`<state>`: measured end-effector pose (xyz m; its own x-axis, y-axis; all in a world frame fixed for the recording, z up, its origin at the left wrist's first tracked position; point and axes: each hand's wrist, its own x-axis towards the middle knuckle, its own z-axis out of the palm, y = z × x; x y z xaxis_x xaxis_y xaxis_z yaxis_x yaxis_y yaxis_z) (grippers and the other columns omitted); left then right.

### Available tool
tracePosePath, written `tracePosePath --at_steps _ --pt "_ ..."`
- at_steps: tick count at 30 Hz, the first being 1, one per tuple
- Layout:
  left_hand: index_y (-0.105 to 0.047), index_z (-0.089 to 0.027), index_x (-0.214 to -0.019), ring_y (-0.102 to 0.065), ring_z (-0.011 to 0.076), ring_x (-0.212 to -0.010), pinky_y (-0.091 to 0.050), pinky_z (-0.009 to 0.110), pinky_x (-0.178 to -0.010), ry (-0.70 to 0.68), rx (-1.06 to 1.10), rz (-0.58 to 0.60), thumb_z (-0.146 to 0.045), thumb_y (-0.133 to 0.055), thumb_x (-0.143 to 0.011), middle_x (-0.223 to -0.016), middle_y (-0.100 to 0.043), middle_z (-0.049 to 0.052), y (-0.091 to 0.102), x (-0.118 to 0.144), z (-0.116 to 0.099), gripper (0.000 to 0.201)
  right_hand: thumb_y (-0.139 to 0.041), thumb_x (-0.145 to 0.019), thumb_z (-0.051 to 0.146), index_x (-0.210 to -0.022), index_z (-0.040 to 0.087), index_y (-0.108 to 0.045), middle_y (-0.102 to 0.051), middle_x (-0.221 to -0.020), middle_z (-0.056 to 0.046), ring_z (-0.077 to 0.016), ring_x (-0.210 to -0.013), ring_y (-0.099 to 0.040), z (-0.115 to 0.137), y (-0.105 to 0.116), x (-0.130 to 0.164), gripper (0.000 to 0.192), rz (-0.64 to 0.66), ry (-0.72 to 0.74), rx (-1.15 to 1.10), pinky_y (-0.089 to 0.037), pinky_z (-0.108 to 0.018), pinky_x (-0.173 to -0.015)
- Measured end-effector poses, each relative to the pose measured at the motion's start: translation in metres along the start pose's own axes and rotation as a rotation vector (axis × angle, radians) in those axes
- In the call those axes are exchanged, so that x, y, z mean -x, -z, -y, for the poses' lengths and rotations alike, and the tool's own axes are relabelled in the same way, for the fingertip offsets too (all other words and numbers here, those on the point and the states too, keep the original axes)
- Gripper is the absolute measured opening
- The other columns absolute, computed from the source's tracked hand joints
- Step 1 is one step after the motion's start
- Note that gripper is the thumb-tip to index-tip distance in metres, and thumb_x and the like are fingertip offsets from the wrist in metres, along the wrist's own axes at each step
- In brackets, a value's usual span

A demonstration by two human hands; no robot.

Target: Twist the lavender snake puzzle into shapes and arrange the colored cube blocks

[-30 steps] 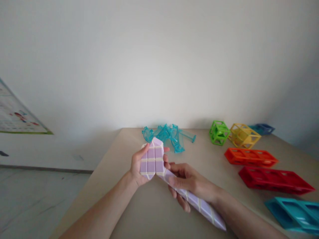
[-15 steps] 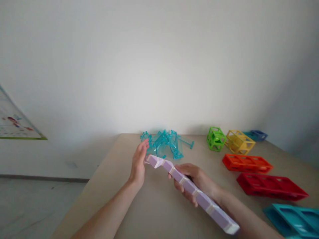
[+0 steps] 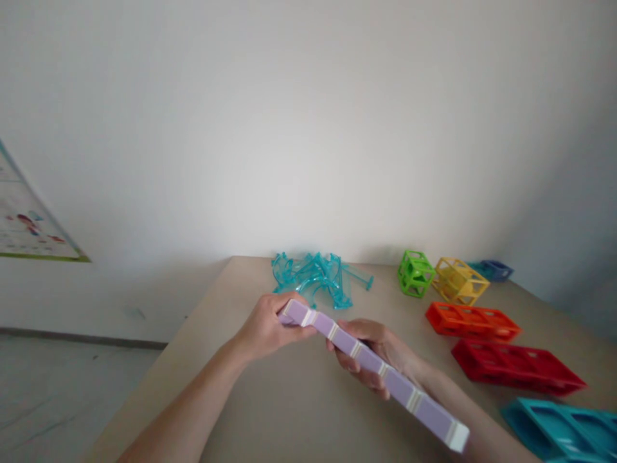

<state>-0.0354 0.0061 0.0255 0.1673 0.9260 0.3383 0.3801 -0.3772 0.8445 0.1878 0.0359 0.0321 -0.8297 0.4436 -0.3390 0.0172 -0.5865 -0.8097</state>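
Note:
A long row of lilac blocks (image 3: pixel 369 359), with pale bands between the segments, is held slantwise above the table. Its far end lies in my left hand (image 3: pixel 272 325), with the thumb below and the fingers over the end block. Around the middle of the row, my right hand (image 3: pixel 376 350) is closed, thumb on the upper side and fingers curled beneath. The near end, capped in white, sticks out over my right forearm. Just beyond my left hand sits a heap of clear turquoise plastic pieces (image 3: pixel 313 276).
On the right of the table (image 3: pixel 284 411) stand a green cube frame (image 3: pixel 415 273), a yellow cube frame (image 3: pixel 460 281), an orange block (image 3: pixel 472 321), a red block (image 3: pixel 518 366) and a teal block (image 3: pixel 563 424). A dark blue piece (image 3: pixel 497 270) lies near the back wall.
My left hand has gone from spread fingers beside the far end to gripping it. The row's end block has straightened into line with the others. The right hand keeps its hold.

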Motion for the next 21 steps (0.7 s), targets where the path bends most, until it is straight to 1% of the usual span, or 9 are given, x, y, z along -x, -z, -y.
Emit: tracePosePath --at_steps 2,4,5,7,9,12,14,18,21 --pt "-0.058 -0.016 -0.069 -0.042 0.0071 -0.051 -0.033 0.017 -0.046 0.08 0.08 -0.069 -0.035 -0.077 -0.068 -0.058 -0.05 -0.004 -0.008 0.0 0.002 0.027 -0.049 -0.089 0.044 -0.09 0.012 -0.062 -0.055 -0.058 0.002 -0.0074 -0.03 -0.045 -0.002 -0.004 -0.001 0.034 -0.06 0.158 0.089 -0.039 -0.017 -0.027" --pt "-0.056 -0.016 -0.073 -0.048 0.0085 -0.053 -0.039 0.017 -0.048 0.167 0.203 -0.147 -0.036 -0.077 -0.068 -0.061 -0.054 -0.003 -0.02 -0.001 0.001 0.029 -0.051 -0.089 0.05 -0.083 0.014 -0.059 -0.054 -0.057 0.003 -0.0069 -0.031 -0.043 -0.004 -0.007 -0.002 0.037 -0.175 0.334 0.245 -0.035 -0.018 -0.028" --pt "-0.057 -0.016 -0.078 -0.052 0.0099 -0.055 -0.043 0.019 -0.05 0.211 0.276 -0.172 -0.036 -0.076 -0.069 -0.064 -0.056 -0.002 -0.025 -0.002 0.0 0.029 -0.052 -0.089 0.052 -0.08 0.015 -0.057 -0.053 -0.056 0.003 -0.0068 -0.033 -0.044 -0.005 -0.007 -0.003 0.038 -0.255 0.414 0.355 -0.034 -0.018 -0.031" --pt "-0.057 -0.017 -0.092 -0.059 0.0135 -0.059 -0.05 0.024 -0.053 0.304 0.453 -0.163 -0.038 -0.075 -0.07 -0.073 -0.061 0.0 -0.034 -0.003 -0.004 0.035 -0.055 -0.088 0.05 -0.077 0.016 -0.055 -0.052 -0.055 0.004 -0.0073 -0.039 -0.046 -0.007 -0.007 -0.003 0.036 -0.432 0.55 0.597 -0.034 -0.018 -0.037" --pt "-0.053 -0.02 -0.107 -0.062 0.0166 -0.062 -0.054 0.03 -0.054 0.379 0.618 -0.148 -0.037 -0.076 -0.07 -0.082 -0.063 0.001 -0.038 -0.003 -0.009 0.046 -0.057 -0.088 0.047 -0.08 0.017 -0.055 -0.053 -0.056 0.004 -0.0084 -0.044 -0.049 -0.007 -0.005 -0.003 0.032 -0.541 0.604 0.749 -0.035 -0.019 -0.041" --pt "-0.049 -0.024 -0.116 -0.065 0.0181 -0.065 -0.055 0.032 -0.056 0.414 0.756 -0.154 -0.035 -0.076 -0.07 -0.087 -0.063 0.001 -0.034 -0.003 -0.013 0.055 -0.053 -0.09 0.046 -0.079 0.016 -0.056 -0.056 -0.061 0.002 -0.0091 -0.045 -0.051 -0.005 -0.002 0.0 0.032 -0.503 0.559 0.739 -0.034 -0.02 -0.042" --pt "-0.053 -0.024 -0.113 -0.064 0.0169 -0.065 -0.053 0.029 -0.057 0.411 0.719 -0.114 -0.033 -0.076 -0.07 -0.084 -0.065 0.0 -0.027 -0.003 -0.013 0.049 -0.053 -0.09 0.044 -0.075 0.015 -0.057 -0.054 -0.059 0.002 -0.0084 -0.045 -0.048 -0.003 -0.001 0.002 0.032 -0.431 0.52 0.73 -0.032 -0.019 -0.041" --pt "-0.07 -0.018 -0.094 -0.062 0.0152 -0.069 -0.046 0.023 -0.061 0.273 0.325 0.065 -0.033 -0.077 -0.068 -0.081 -0.069 0.003 -0.01 -0.004 -0.01 0.03 -0.056 -0.088 0.04 -0.07 0.015 -0.057 -0.052 -0.057 0.003 -0.0075 -0.043 -0.045 -0.005 -0.007 0.003 0.031 -0.27 0.415 0.74 -0.032 -0.019 -0.041" --pt "-0.075 -0.018 -0.094 -0.06 0.0158 -0.072 -0.042 0.022 -0.062 0.182 0.111 0.165 -0.035 -0.075 -0.07 -0.082 -0.072 0.003 -0.004 -0.004 -0.01 0.03 -0.054 -0.087 0.04 -0.072 0.015 -0.056 -0.056 -0.061 0.002 -0.0081 -0.044 -0.047 -0.008 -0.012 0.002 0.029 -0.246 0.363 0.731 -0.035 -0.019 -0.042"
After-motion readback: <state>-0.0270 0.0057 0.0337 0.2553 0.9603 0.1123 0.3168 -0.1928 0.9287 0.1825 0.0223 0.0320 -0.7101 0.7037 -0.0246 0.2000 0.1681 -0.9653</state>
